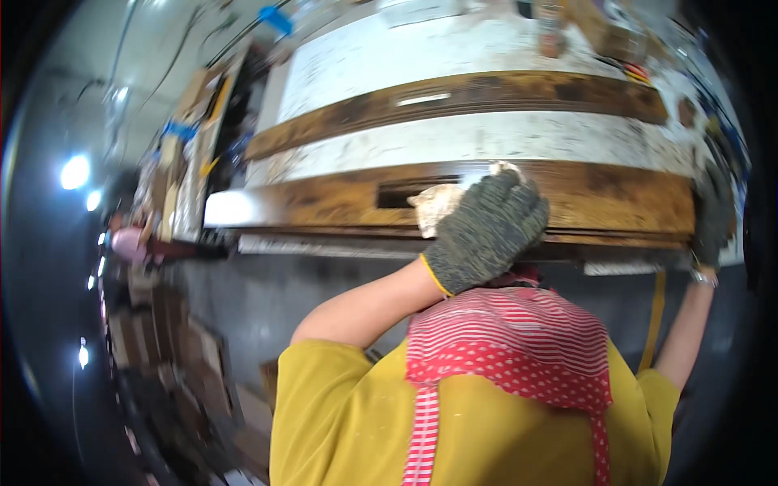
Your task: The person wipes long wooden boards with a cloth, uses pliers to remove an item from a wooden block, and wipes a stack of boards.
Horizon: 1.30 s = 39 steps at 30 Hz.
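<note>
A long brown wooden board [608,197] with a dark rectangular slot [395,194] lies along the near edge of the table. My left hand [493,227], in a dark grey-green knit glove with a yellow cuff, presses a pale, stained rag [438,208] on the board just right of the slot. The fingers are bent over the rag, and part of it sticks out past them. At the board's right end, my right hand [713,212], gloved alike, holds the end of the board. Its fingertips are hard to make out.
Behind lies a second brown board [478,95] on the white, smudged tabletop [356,65]. A bottle [551,28] and a cardboard box [608,28] stand at the back right. Shelving with cartons [174,162] is at left, and flattened cardboard [182,340] is on the lower left floor.
</note>
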Motion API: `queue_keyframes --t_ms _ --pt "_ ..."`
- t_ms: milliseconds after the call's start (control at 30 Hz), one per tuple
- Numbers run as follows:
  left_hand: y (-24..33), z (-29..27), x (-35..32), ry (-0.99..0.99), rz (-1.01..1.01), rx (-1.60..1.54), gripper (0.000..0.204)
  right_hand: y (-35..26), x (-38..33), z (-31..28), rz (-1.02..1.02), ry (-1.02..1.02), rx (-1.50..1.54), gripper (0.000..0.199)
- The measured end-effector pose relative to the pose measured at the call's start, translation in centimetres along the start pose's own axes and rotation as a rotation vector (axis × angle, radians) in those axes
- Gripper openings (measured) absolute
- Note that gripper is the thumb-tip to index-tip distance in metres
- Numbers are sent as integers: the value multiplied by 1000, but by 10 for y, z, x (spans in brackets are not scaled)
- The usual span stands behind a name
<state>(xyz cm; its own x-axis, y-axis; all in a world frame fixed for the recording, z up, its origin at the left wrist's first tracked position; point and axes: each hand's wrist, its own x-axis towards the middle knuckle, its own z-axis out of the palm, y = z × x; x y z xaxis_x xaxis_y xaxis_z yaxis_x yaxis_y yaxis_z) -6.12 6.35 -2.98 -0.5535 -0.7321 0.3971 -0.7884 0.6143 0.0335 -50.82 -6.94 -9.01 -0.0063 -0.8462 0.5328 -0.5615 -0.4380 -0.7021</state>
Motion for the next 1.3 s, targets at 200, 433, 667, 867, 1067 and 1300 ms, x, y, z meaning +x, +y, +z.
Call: queue_keyframes --t_ms 200,433,667,867,1067,1300 --pt "-28 -41 -108 -96 -355 415 46 35 6 0 -115 -77 -162 32" --pt "-123 -137 -298 318 -1068 582 21 4 10 21 102 -16 -66 33" --pt "-163 -119 -68 51 -510 289 20 -2 -13 -9 330 118 132 34" --pt "-249 16 25 -783 -434 269 52 -44 -5 40 38 148 -147 34" --pt "-272 84 22 -697 -391 245 36 -95 9 40 293 333 150 23" --pt "-277 88 40 -885 -288 309 43 -70 5 40 230 366 27 25"
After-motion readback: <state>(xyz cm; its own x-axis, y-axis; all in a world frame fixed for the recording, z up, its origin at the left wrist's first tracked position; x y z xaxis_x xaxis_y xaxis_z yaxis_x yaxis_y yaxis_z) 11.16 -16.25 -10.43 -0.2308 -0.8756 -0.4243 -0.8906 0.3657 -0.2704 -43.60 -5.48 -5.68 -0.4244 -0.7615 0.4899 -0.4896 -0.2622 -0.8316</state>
